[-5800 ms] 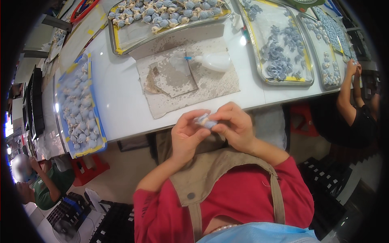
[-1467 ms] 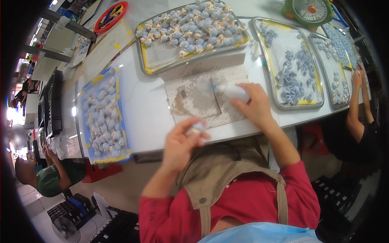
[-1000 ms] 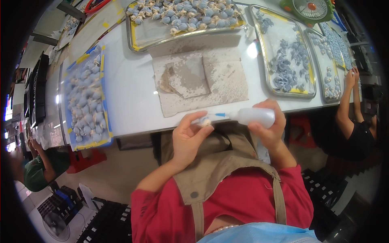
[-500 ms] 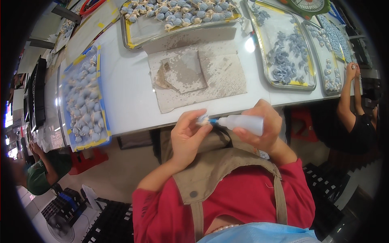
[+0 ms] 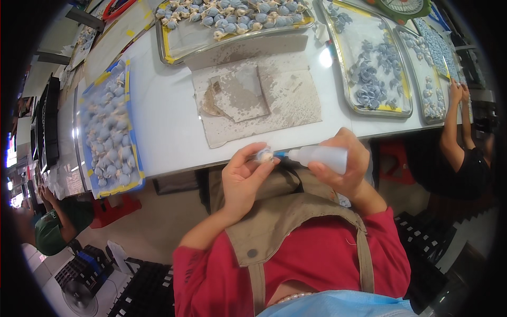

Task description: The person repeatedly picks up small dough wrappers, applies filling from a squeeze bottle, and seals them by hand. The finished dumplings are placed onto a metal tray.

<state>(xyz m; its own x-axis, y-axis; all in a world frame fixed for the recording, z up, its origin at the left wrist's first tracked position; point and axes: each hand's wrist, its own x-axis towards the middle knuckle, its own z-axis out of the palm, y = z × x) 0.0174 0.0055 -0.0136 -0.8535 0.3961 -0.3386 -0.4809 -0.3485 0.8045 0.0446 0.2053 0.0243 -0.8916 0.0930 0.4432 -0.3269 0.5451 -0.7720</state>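
Observation:
Between the thumb and fingers of my left hand (image 5: 242,177) is a small blue-and-cream figurine (image 5: 265,155), its pale side toward the right. My right hand (image 5: 346,164) is closed around a translucent white squeeze bottle (image 5: 321,157), tipped sideways. The bottle's blue nozzle points left and its tip is at or very near the figurine; whether they touch I cannot tell. Both hands are just off the table's near edge, above my brown apron (image 5: 285,224). Beyond them on the table lies a stained cardboard sheet (image 5: 296,103).
A metal tray (image 5: 185,39) of similar figurines stands at the far side, and a blue-edged tray (image 5: 134,153) of more at the left. To the right, another tray (image 5: 343,63) holds blue-grey petal-like pieces. Other people work at both sides, near red stools (image 5: 396,164).
The bottle has drawn back slightly to the right, its nozzle moving off the figurine's middle. The figurine has turned a little in my left hand, showing more of its pale side.

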